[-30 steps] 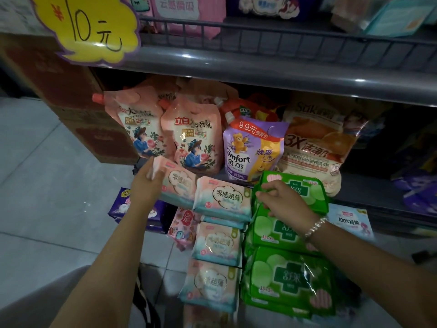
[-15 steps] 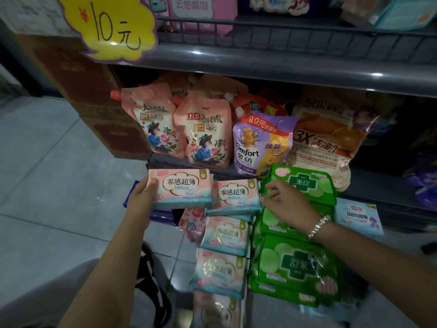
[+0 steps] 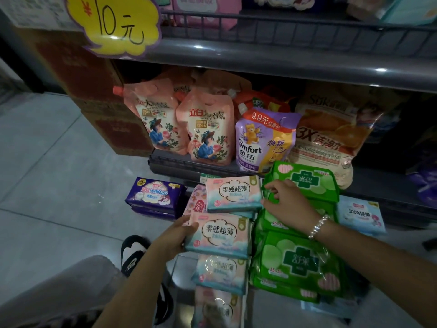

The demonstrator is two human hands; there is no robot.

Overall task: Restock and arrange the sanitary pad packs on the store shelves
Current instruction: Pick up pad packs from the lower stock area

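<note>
My left hand (image 3: 175, 235) grips the left end of a pink-and-teal pad pack (image 3: 220, 235), held over a column of like packs. Another pink-and-teal pack (image 3: 233, 194) lies just behind it at the top of the column. My right hand (image 3: 287, 202), with a bead bracelet on the wrist, pinches the clear wrap at the left edge of the top green pad pack (image 3: 307, 183). More green packs (image 3: 298, 261) are stacked below it. A purple pad pack (image 3: 153, 192) sits at the left and a light blue pack (image 3: 360, 216) at the right.
Pouches of detergent (image 3: 208, 131) and softener (image 3: 264, 140) stand on the dark shelf (image 3: 175, 164) behind the pads. A grey upper shelf (image 3: 283, 60) carries a yellow price sign (image 3: 118, 22). Brown cartons (image 3: 94, 91) stand at the left; grey tiled floor (image 3: 52, 185) spreads beside them. My black-and-white sandal (image 3: 132, 254) is below.
My left hand has carried the pink-and-teal pack from up near the shelf edge down and toward me, onto the column. My right hand has stayed on the top green pack.
</note>
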